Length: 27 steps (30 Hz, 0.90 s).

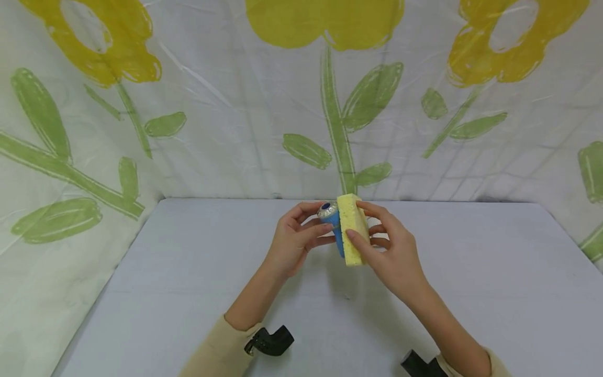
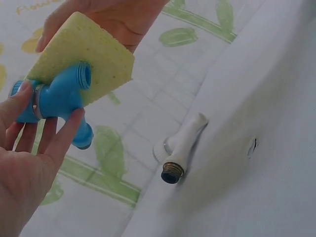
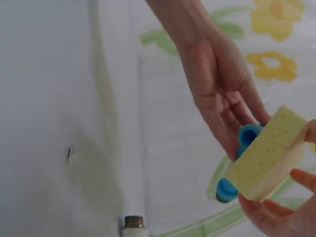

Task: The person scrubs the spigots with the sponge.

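Observation:
My left hand (image 1: 293,240) pinches a blue plastic tap (image 2: 59,101) between thumb and fingers, around its round knob end with a silvery ring. The tap's open threaded end (image 2: 83,75) points away from the left palm. A yellow rectangular sponge (image 1: 354,233) is held in my right hand (image 1: 394,255), thumb on the near face and fingers behind. One broad face of the sponge lies right against the tap's side, covering part of it in the right wrist view. Both are raised over the table.
A white tap (image 2: 181,143) with a brass-threaded end lies on the white-covered table (image 1: 198,293), hidden from the head view. A small dark mark (image 2: 252,147) shows on the cloth. Behind the table hangs a white sheet (image 1: 226,131) printed with yellow flowers.

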Tool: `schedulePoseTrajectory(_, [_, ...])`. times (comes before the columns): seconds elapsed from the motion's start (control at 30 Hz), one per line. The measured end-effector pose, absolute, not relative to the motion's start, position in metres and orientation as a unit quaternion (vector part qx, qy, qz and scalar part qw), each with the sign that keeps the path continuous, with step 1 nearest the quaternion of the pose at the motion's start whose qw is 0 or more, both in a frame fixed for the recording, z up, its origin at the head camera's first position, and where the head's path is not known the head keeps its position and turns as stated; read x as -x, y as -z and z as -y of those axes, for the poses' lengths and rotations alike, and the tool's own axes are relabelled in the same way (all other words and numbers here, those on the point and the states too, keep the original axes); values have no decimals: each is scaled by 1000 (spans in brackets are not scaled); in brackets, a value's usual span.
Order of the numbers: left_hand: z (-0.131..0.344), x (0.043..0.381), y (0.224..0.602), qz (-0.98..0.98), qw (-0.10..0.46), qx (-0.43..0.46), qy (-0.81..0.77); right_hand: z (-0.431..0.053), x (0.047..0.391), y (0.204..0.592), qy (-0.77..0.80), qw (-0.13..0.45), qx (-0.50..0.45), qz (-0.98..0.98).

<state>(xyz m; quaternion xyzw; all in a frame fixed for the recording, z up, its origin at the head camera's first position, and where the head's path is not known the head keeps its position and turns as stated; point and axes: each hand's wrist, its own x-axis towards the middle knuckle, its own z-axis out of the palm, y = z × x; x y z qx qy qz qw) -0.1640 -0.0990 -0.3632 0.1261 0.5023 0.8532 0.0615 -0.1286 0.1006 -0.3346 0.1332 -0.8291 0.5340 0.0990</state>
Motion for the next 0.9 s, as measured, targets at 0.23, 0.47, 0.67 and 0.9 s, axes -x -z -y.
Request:
schedulePoseTrajectory(0.23, [98, 162, 363, -525, 96, -132, -835, -109, 138, 338, -562, 103, -162, 804])
schedulePoseTrajectory(0.47, [96, 162, 362, -537, 103, -125, -828, -110, 139, 339, -576, 105, -171, 793])
schedulePoseTrajectory(0.67, [96, 161, 360, -531, 114, -137, -828, -111, 138, 338, -590, 116, -170, 781])
schedulePoseTrajectory(0.9, [93, 158, 359, -537, 139, -139, -820, -115, 142, 337, -589, 122, -155, 783])
